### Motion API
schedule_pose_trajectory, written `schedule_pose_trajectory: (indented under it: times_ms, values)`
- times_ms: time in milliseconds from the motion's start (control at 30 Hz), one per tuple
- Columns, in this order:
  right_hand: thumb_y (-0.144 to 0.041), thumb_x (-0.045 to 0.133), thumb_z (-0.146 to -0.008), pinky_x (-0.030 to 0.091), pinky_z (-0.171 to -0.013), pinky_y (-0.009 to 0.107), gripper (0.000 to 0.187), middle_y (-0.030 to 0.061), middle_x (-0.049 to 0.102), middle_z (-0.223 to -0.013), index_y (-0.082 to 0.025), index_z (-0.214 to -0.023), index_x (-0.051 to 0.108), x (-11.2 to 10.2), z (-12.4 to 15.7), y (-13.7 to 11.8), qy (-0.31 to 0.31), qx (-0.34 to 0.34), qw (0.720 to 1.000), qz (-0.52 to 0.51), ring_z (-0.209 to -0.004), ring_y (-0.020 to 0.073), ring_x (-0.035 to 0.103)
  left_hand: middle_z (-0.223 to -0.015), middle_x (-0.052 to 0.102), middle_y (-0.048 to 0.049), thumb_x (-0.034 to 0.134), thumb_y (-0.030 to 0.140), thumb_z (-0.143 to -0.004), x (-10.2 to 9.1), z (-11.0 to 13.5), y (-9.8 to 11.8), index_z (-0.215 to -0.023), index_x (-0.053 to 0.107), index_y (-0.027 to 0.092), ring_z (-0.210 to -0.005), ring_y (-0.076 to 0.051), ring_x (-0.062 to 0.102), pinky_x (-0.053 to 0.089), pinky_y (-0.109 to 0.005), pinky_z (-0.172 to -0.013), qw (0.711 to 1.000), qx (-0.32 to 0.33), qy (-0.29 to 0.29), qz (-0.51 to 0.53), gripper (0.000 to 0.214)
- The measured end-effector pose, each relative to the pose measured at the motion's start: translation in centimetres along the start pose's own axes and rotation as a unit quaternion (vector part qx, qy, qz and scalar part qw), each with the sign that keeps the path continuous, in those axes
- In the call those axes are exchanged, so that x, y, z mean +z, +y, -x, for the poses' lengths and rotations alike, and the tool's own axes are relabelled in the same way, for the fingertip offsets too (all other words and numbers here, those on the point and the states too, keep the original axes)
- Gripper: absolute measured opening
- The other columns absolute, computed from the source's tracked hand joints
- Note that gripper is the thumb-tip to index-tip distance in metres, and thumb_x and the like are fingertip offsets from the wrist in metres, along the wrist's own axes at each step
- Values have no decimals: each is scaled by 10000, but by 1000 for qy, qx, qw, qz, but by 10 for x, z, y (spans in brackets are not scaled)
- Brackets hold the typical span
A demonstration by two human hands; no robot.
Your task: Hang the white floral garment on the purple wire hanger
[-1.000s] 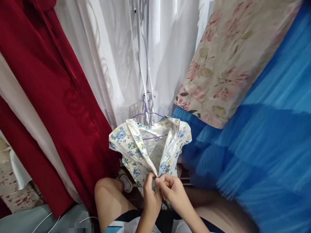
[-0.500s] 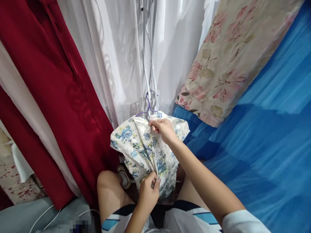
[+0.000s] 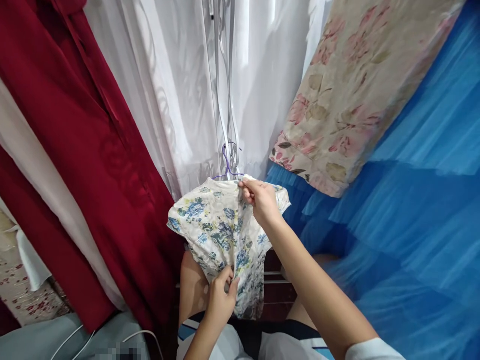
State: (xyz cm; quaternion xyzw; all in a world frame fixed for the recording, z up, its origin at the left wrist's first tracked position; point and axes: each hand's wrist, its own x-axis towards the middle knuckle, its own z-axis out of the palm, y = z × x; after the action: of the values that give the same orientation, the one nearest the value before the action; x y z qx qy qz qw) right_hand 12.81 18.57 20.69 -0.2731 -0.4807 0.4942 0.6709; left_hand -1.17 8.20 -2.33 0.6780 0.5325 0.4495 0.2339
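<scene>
A white blouse with blue flowers hangs on a purple hanger in front of me. My right hand pinches the blouse at its neckline, just right of the middle. Lower down, my left hand grips the front of the blouse between thumb and fingers. The cloth between the two hands is drawn into a vertical fold. White straps run down to the hanger's hook from above.
Dark red cloth hangs on the left, and white cloth hangs behind the straps. At right are a cream garment with pink flowers and layered blue tulle. A grey surface with white cords lies at lower left.
My right hand has moved slightly right along the neckline, and the neckline is straighter. My left hand has shifted a little left and down, still gripping the blouse. My knees have shifted too.
</scene>
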Motion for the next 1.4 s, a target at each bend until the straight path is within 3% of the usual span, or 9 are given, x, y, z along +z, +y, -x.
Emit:
schedule_pose_trajectory:
  times_ms: [200,400,533,700,833,967,1167,1300,1400]
  values:
    - [-419,675,-828,264,-429,230,269,-24,505,-503,-172,-724,654,-5,24,-21,62,-152,986,22,-438,81,364,-665,450,8,477,327,-912,31,-8,7,-697,407,201,-656,-151,464,351,-251,-643,999,24,33,24,258]
    - [-466,691,-774,230,-415,235,343,-35,468,-433,-167,-629,608,-18,15,21,-28,-3,996,88,-400,81,338,-645,492,1,553,376,-876,68,12,-29,-771,539,197,-621,-162,481,384,-255,-607,996,-37,37,78,208]
    - [-471,682,-795,225,-420,226,325,-55,445,-429,-166,-700,627,-23,24,19,-6,-18,998,55,-404,75,320,-784,604,-49,571,445,-891,31,1,-27,-876,611,196,-763,-211,583,471,-309,-747,988,-41,117,96,253]
    - [-464,665,-840,268,-427,222,307,-48,484,-451,-176,-747,613,-4,46,11,-73,-16,994,84,-403,81,375,-1200,587,-115,502,338,-954,-48,-71,71,-1177,595,246,-1144,-253,552,441,-374,-975,942,129,287,116,258]
    - [-478,659,-849,291,-437,224,314,-47,493,-467,-183,-764,591,-1,47,13,-73,-39,993,85,-413,86,388,-1065,652,-79,446,302,-987,-93,-134,138,-1125,663,237,-1016,-209,605,468,-343,-925,952,294,87,-16,266]
    - [-479,669,-831,214,-424,224,327,-73,407,-457,-192,-730,550,-7,32,23,-47,-69,991,106,-410,74,299,-900,663,-52,435,277,-995,-106,-160,156,-948,671,192,-851,-170,614,468,-284,-789,937,333,66,-85,255]
    - [-450,660,-818,124,-438,232,346,-88,327,-454,-199,-649,492,-26,31,59,-42,-19,987,154,-413,60,204,-815,646,-27,497,317,-969,-134,-188,138,-911,660,174,-778,-155,608,455,-249,-736,919,288,268,-40,224]
    - [-414,647,-843,114,-447,239,348,-91,303,-463,-202,-637,463,-32,55,58,-85,18,985,147,-432,61,188,-781,599,-19,508,392,-949,-169,-213,82,-894,638,155,-721,-133,569,447,-221,-682,902,205,375,63,276]
    - [-389,622,-875,132,-449,236,335,-89,317,-471,-200,-656,455,-21,74,49,-133,33,982,133,-437,60,209,-799,584,-18,512,415,-930,-173,-218,30,-894,610,144,-705,-111,541,440,-211,-677,869,122,445,179,290]
